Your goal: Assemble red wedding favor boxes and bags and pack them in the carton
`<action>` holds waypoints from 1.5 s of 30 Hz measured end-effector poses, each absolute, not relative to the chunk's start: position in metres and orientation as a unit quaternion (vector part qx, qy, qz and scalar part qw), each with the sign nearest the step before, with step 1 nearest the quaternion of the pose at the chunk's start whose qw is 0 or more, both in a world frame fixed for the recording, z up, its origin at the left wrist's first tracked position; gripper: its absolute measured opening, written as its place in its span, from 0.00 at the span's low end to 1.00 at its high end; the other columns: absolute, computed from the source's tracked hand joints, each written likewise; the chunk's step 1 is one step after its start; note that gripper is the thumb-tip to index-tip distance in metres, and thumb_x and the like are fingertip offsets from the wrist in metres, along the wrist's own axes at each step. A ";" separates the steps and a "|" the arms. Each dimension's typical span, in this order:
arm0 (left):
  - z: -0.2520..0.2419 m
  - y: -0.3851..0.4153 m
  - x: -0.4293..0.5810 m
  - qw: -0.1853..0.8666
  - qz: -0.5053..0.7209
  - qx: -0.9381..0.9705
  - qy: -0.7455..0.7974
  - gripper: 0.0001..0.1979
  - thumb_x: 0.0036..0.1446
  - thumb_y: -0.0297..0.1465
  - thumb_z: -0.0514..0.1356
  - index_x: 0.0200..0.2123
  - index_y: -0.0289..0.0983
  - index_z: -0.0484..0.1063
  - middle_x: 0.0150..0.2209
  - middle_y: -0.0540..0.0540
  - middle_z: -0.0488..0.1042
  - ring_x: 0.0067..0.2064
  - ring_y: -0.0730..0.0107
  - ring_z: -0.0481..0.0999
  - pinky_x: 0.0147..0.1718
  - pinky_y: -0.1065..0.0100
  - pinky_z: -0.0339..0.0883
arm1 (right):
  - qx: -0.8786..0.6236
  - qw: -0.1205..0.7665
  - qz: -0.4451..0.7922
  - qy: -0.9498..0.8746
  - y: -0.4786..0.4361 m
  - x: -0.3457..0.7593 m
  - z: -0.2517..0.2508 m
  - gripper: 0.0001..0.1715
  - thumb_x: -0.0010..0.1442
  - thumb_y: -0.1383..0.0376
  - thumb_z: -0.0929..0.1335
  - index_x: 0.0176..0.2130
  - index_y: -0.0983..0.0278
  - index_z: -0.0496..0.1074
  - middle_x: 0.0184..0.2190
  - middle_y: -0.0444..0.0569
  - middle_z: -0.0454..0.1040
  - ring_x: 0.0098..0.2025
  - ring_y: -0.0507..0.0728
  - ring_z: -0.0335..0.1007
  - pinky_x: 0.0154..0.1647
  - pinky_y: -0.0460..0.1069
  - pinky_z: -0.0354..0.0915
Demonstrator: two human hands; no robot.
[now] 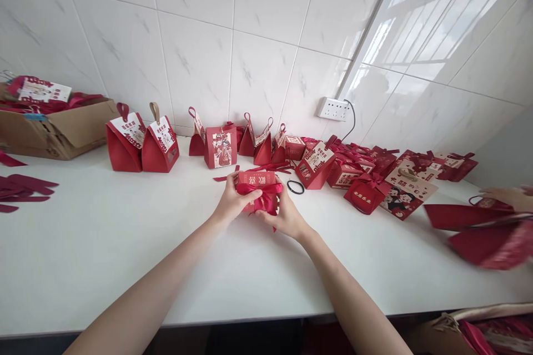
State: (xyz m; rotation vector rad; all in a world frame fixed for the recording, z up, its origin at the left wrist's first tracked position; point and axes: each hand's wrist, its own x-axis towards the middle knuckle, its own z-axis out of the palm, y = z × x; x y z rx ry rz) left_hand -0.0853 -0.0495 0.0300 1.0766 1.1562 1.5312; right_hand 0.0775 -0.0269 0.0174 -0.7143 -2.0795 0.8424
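Both my hands hold a small red gift box (pixel 255 178) with pale printed characters, near the middle of the white table (pixel 175 266). A shiny red ribbon bow (pixel 270 191) is tied across its front. My left hand (pixel 234 199) grips the box's left side, its thumb pressed on the ribbon. My right hand (pixel 287 217) wraps the right side, thumb at the bow's lower part. Loose red ribbons (pixel 270 167) lie just behind the box. A black hair tie (pixel 296 187) rests to its right.
A cardboard box (pixel 83 127) of red packaging stands far left, near cut ribbon strips (pixel 25 188). Red gift boxes (pixel 160 147) line the wall, with a pile (pixel 366 169) at right. Another person's hand (pixel 508 197) is by blurred red packaging (pixel 487 233). A power strip (pixel 332 109) is wall-mounted.
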 end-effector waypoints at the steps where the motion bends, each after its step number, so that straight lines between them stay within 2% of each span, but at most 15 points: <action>1: 0.029 -0.049 -0.086 0.449 0.620 0.439 0.471 0.35 0.37 0.35 0.70 0.47 0.40 0.57 0.48 0.42 0.69 0.48 0.57 0.73 0.48 0.54 0.67 | -0.278 0.381 0.337 -0.815 -0.027 0.078 0.017 0.49 0.53 0.62 0.69 0.63 0.60 0.39 0.61 0.59 0.52 0.61 0.63 0.53 0.56 0.60 0.61; 4: 0.028 -0.049 -0.086 0.442 0.618 0.446 0.473 0.34 0.38 0.35 0.70 0.47 0.41 0.56 0.47 0.43 0.70 0.48 0.58 0.73 0.49 0.54 0.67 | -0.274 0.379 0.356 -0.809 -0.027 0.078 0.017 0.50 0.53 0.63 0.69 0.63 0.57 0.37 0.61 0.57 0.52 0.60 0.62 0.54 0.54 0.60 0.62; 8: 0.029 -0.050 -0.086 0.443 0.615 0.442 0.479 0.35 0.38 0.36 0.70 0.48 0.41 0.56 0.46 0.43 0.71 0.45 0.59 0.75 0.46 0.55 0.69 | -0.284 0.372 0.381 -0.797 -0.028 0.081 0.023 0.49 0.51 0.63 0.70 0.62 0.54 0.40 0.60 0.55 0.54 0.59 0.62 0.56 0.52 0.59 0.64; 10: 0.030 -0.051 -0.086 0.440 0.613 0.438 0.488 0.36 0.38 0.36 0.70 0.49 0.41 0.56 0.46 0.43 0.71 0.45 0.59 0.75 0.46 0.55 0.69 | -0.292 0.365 0.409 -0.784 -0.029 0.083 0.027 0.44 0.53 0.61 0.68 0.61 0.55 0.43 0.59 0.54 0.56 0.58 0.61 0.59 0.50 0.59 0.65; 12: 0.030 -0.051 -0.086 0.439 0.615 0.436 0.488 0.36 0.39 0.36 0.69 0.49 0.41 0.56 0.46 0.43 0.71 0.46 0.59 0.74 0.46 0.56 0.69 | -0.314 0.380 0.427 -0.758 -0.029 0.084 0.031 0.34 0.57 0.57 0.65 0.58 0.56 0.49 0.56 0.54 0.60 0.55 0.60 0.62 0.48 0.57 0.66; 14: 0.030 -0.050 -0.086 0.437 0.621 0.436 0.483 0.35 0.39 0.36 0.69 0.49 0.40 0.56 0.47 0.42 0.70 0.48 0.59 0.73 0.46 0.58 0.68 | -0.359 0.416 0.413 -0.726 -0.028 0.085 0.033 0.25 0.59 0.53 0.62 0.51 0.60 0.56 0.50 0.53 0.65 0.49 0.58 0.65 0.43 0.54 0.68; 16: 0.031 -0.050 -0.086 0.438 0.624 0.434 0.480 0.34 0.39 0.36 0.69 0.48 0.40 0.57 0.47 0.42 0.70 0.48 0.59 0.73 0.46 0.59 0.69 | -0.412 0.442 0.370 -0.706 -0.026 0.085 0.034 0.19 0.58 0.50 0.61 0.41 0.61 0.60 0.38 0.49 0.69 0.39 0.56 0.67 0.35 0.51 0.67; 19: 0.033 -0.051 -0.086 0.438 0.624 0.428 0.485 0.34 0.38 0.35 0.70 0.47 0.40 0.57 0.45 0.44 0.71 0.47 0.59 0.74 0.44 0.60 0.70 | -0.460 0.403 0.335 -0.716 -0.025 0.085 0.034 0.23 0.58 0.46 0.60 0.26 0.62 0.60 0.22 0.43 0.65 0.25 0.51 0.61 0.27 0.47 0.60; 23: 0.036 -0.052 -0.087 0.427 0.615 0.428 0.506 0.33 0.38 0.35 0.70 0.47 0.41 0.58 0.45 0.44 0.71 0.46 0.59 0.74 0.43 0.62 0.70 | -0.467 0.343 0.351 -0.736 -0.025 0.088 0.037 0.30 0.55 0.43 0.61 0.17 0.64 0.61 0.16 0.43 0.62 0.19 0.48 0.54 0.21 0.46 0.53; 27: 0.035 -0.051 -0.087 0.415 0.607 0.437 0.518 0.34 0.39 0.36 0.69 0.48 0.41 0.57 0.46 0.44 0.70 0.47 0.59 0.73 0.43 0.61 0.69 | -0.480 0.307 0.365 -0.736 -0.028 0.093 0.046 0.32 0.54 0.44 0.62 0.15 0.66 0.65 0.10 0.40 0.57 0.15 0.47 0.50 0.19 0.45 0.51; 30: 0.033 -0.050 -0.088 0.404 0.612 0.445 0.514 0.33 0.40 0.36 0.69 0.48 0.41 0.56 0.46 0.44 0.70 0.46 0.61 0.73 0.44 0.61 0.69 | -0.474 0.232 0.404 -0.747 -0.031 0.095 0.050 0.32 0.53 0.45 0.64 0.15 0.66 0.68 0.09 0.42 0.61 0.13 0.47 0.55 0.18 0.45 0.55; 33: 0.033 -0.050 -0.089 0.401 0.611 0.448 0.514 0.33 0.40 0.37 0.69 0.48 0.41 0.56 0.46 0.44 0.69 0.46 0.61 0.73 0.45 0.61 0.68 | -0.454 0.156 0.452 -0.752 -0.032 0.094 0.048 0.26 0.53 0.49 0.66 0.18 0.67 0.71 0.14 0.46 0.70 0.15 0.49 0.63 0.20 0.45 0.61; 37: 0.033 -0.050 -0.089 0.403 0.613 0.444 0.515 0.33 0.39 0.36 0.69 0.47 0.41 0.57 0.46 0.44 0.70 0.46 0.61 0.73 0.46 0.60 0.67 | -0.435 0.128 0.472 -0.756 -0.030 0.093 0.041 0.22 0.54 0.53 0.66 0.21 0.67 0.70 0.18 0.46 0.72 0.16 0.48 0.65 0.19 0.44 0.64; 42: 0.031 -0.050 -0.089 0.405 0.615 0.446 0.509 0.33 0.40 0.37 0.69 0.48 0.41 0.57 0.45 0.45 0.70 0.47 0.61 0.73 0.46 0.60 0.68 | -0.447 0.085 0.493 -0.741 -0.025 0.098 0.040 0.27 0.53 0.44 0.65 0.29 0.66 0.70 0.23 0.48 0.72 0.17 0.50 0.68 0.16 0.45 0.65; 45: 0.032 -0.049 -0.090 0.403 0.614 0.445 0.512 0.33 0.40 0.37 0.69 0.47 0.41 0.57 0.45 0.45 0.71 0.47 0.60 0.73 0.46 0.60 0.67 | -0.413 0.095 0.523 -0.740 -0.026 0.100 0.042 0.27 0.52 0.44 0.66 0.34 0.65 0.71 0.26 0.47 0.71 0.20 0.50 0.70 0.16 0.44 0.66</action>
